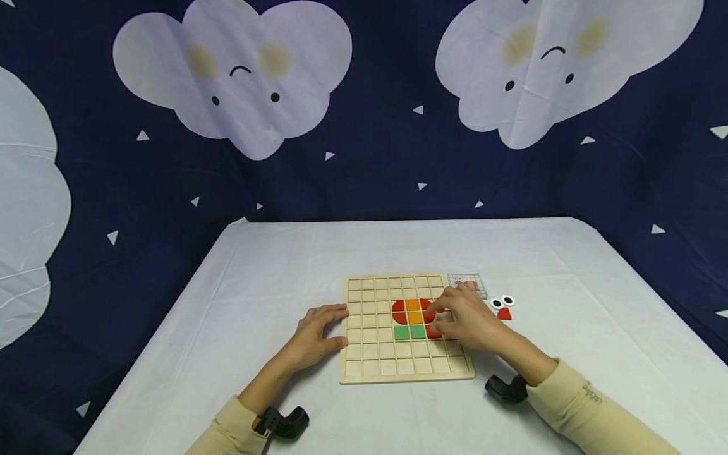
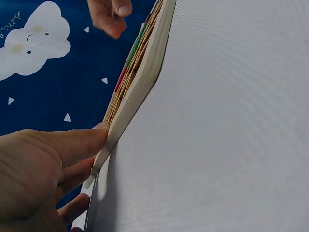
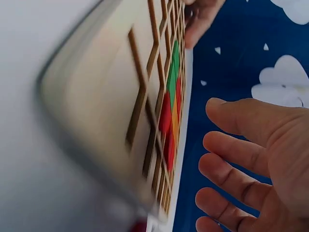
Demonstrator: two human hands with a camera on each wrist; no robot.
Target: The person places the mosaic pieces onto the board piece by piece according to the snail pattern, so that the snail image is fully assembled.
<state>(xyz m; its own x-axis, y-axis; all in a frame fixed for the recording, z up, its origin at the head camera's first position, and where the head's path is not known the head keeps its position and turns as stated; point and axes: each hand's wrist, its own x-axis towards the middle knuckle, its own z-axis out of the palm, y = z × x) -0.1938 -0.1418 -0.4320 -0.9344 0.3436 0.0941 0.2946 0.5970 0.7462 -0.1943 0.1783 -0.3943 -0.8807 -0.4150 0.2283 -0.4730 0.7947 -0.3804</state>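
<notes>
One square, pale wooden grid board (image 1: 372, 368) lies flat on the white-covered bench (image 1: 273, 272), its corners rounded and its face divided into cells by thin raised strips. Right of its centre we see a small bright cluster set into the cells: orange tiles (image 1: 413, 306) in the middle, red rounded tiles (image 1: 399, 318) curving outward on their left, and more red (image 1: 425, 304) on their right, partly behind fingers. Just below sit two green square tiles (image 1: 401, 332), side by side, with a lower red tile (image 1: 433, 333) next to them; the right hand covers too much of that one for us to tell its shape.

We find the left hand (image 1: 311, 335) at the board's left edge, thumb and fingers spread apart and relaxed, touching the rim without wrapping round it. The right hand (image 1: 469, 319) reaches in from the right, palm down over the red tiles, its thumb well parted from its loosely extended fingers; the right wrist view shows us nothing between them. Beyond it lie a gridded picture card (image 1: 468, 284), two eye discs (image 1: 503, 302) and a loose red piece (image 1: 504, 313).
</notes>
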